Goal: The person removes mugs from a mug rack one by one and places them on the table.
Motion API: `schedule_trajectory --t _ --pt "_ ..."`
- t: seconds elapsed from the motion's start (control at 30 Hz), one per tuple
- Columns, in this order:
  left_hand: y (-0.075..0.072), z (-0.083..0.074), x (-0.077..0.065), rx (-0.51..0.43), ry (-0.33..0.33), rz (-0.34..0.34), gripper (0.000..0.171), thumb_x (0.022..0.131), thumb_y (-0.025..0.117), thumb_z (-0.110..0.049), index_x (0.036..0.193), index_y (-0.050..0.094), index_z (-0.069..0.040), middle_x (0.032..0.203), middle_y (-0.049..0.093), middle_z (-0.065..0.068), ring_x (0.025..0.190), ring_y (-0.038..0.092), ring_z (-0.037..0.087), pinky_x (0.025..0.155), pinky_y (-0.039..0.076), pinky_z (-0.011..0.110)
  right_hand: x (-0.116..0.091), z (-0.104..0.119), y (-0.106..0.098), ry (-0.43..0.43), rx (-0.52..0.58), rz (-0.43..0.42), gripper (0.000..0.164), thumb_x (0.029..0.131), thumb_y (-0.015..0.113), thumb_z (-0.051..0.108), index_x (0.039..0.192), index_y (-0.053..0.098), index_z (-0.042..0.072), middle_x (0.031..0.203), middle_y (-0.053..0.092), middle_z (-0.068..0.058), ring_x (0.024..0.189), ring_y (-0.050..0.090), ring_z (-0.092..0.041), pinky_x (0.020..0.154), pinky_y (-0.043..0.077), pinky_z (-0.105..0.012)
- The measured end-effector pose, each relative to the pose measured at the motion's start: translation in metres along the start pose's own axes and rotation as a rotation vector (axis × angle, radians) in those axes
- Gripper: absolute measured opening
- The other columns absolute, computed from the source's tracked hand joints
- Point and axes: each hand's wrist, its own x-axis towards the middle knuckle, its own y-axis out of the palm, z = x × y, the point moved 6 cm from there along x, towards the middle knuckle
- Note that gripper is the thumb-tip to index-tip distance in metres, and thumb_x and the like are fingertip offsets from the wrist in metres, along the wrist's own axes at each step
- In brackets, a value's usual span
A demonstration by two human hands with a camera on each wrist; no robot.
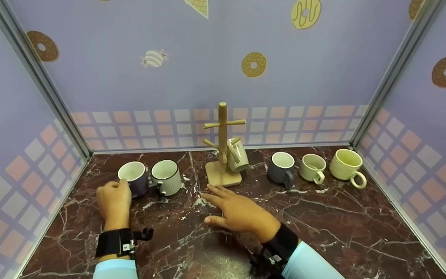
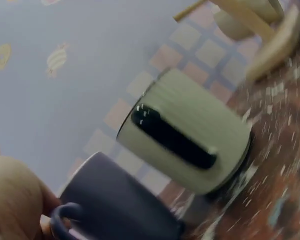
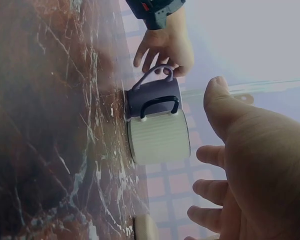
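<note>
In the head view, my left hand (image 1: 114,197) is at the near left side of a dark purple mug (image 1: 139,185) with a pale inside, its fingertips curled at the rim and handle. The left wrist view shows the thumb side of that hand close against the purple mug's handle (image 2: 65,220). Beside this mug stands a white ribbed mug (image 1: 167,179) with a dark rim and black handle. My right hand (image 1: 242,213) hovers over the table with fingers spread and holds nothing. Its fingertips point toward the base of a wooden mug rack (image 1: 223,143).
A cream mug (image 1: 239,155) hangs on the rack's lower right peg. To the right stand a dark grey mug (image 1: 281,170), a small pale green mug (image 1: 312,168) and a yellow mug (image 1: 345,164). Patterned walls enclose the dark marbled table (image 1: 323,224).
</note>
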Motion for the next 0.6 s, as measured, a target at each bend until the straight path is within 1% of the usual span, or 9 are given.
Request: schedule_trajectory --t 0.13,0.2,0.27,0.3,0.33,0.43,0.5,0.53,0.6 --pt "-0.011 -0.015 -0.004 -0.015 0.073 -0.086 0.031 0.102 0.066 -0.024 0.109 0.075 0.005 0.133 0.059 0.031 0.131 0.056 0.054 0.114 0.045 0.067 0.0 -0.002 -0.004 0.009 0.017 -0.011 0.082 0.109 0.051 0.077 0.18 0.03 0.04 0.191 0.016 0.002 0.175 0.028 -0.039 0.135 0.038 -0.068" --pt "-0.014 -0.028 -0.008 -0.056 0.123 -0.121 0.027 0.1 0.068 -0.019 0.11 0.075 0.005 0.133 0.058 0.029 0.132 0.054 0.052 0.116 0.044 0.065 0.0 -0.003 -0.006 0.011 0.018 -0.019 0.081 0.109 0.053 0.075 0.179 0.033 0.04 0.191 0.019 0.001 0.174 0.03 -0.039 0.135 0.038 -0.068" --pt "-0.016 -0.044 -0.014 -0.102 0.188 -0.134 0.024 0.099 0.068 -0.015 0.111 0.075 0.005 0.131 0.059 0.028 0.132 0.054 0.05 0.117 0.043 0.063 0.0 -0.004 -0.008 0.012 0.014 -0.028 0.08 0.109 0.054 0.075 0.178 0.038 0.037 0.19 0.022 0.001 0.174 0.032 -0.038 0.135 0.038 -0.066" --pt "-0.015 -0.052 -0.017 -0.117 0.227 -0.134 0.023 0.098 0.069 -0.013 0.111 0.076 0.005 0.128 0.06 0.027 0.129 0.056 0.05 0.114 0.045 0.063 0.0 -0.005 -0.009 0.011 0.01 -0.035 0.08 0.109 0.053 0.075 0.177 0.04 0.035 0.19 0.023 0.001 0.173 0.034 -0.038 0.135 0.039 -0.066" --pt "-0.014 -0.061 -0.021 -0.13 0.268 -0.124 0.023 0.098 0.069 -0.013 0.111 0.077 0.005 0.127 0.063 0.027 0.127 0.058 0.05 0.113 0.046 0.062 -0.001 -0.006 -0.011 0.013 0.007 -0.039 0.08 0.109 0.053 0.075 0.176 0.043 0.033 0.19 0.025 0.002 0.173 0.034 -0.038 0.135 0.039 -0.065" --pt "-0.006 -0.085 -0.034 -0.145 0.38 -0.039 0.023 0.1 0.071 -0.012 0.114 0.079 0.005 0.124 0.069 0.027 0.124 0.063 0.049 0.114 0.049 0.06 -0.003 -0.01 -0.015 0.019 -0.007 -0.048 0.081 0.108 0.051 0.077 0.173 0.048 0.029 0.188 0.03 0.001 0.172 0.037 -0.036 0.135 0.04 -0.063" --pt "0.001 -0.1 -0.044 -0.125 0.446 0.036 0.023 0.102 0.072 -0.013 0.117 0.08 0.003 0.125 0.072 0.026 0.125 0.066 0.048 0.114 0.051 0.061 -0.004 -0.013 -0.019 0.026 -0.013 -0.058 0.079 0.109 0.053 0.075 0.171 0.052 0.027 0.187 0.034 -0.001 0.171 0.04 -0.035 0.135 0.042 -0.062" --pt "0.006 -0.106 -0.049 -0.124 0.483 0.071 0.024 0.102 0.072 -0.011 0.118 0.081 0.003 0.125 0.073 0.026 0.127 0.067 0.048 0.118 0.05 0.061 -0.005 -0.015 -0.021 0.032 -0.016 -0.06 0.079 0.109 0.053 0.075 0.17 0.053 0.025 0.186 0.036 -0.003 0.17 0.041 -0.035 0.135 0.042 -0.062" --pt "0.016 -0.116 -0.06 -0.105 0.544 0.141 0.025 0.102 0.073 -0.011 0.122 0.081 0.003 0.127 0.074 0.025 0.129 0.068 0.047 0.118 0.052 0.061 -0.006 -0.019 -0.025 0.036 -0.017 -0.078 0.076 0.109 0.057 0.071 0.168 0.056 0.023 0.184 0.04 -0.006 0.168 0.044 -0.035 0.135 0.042 -0.061"
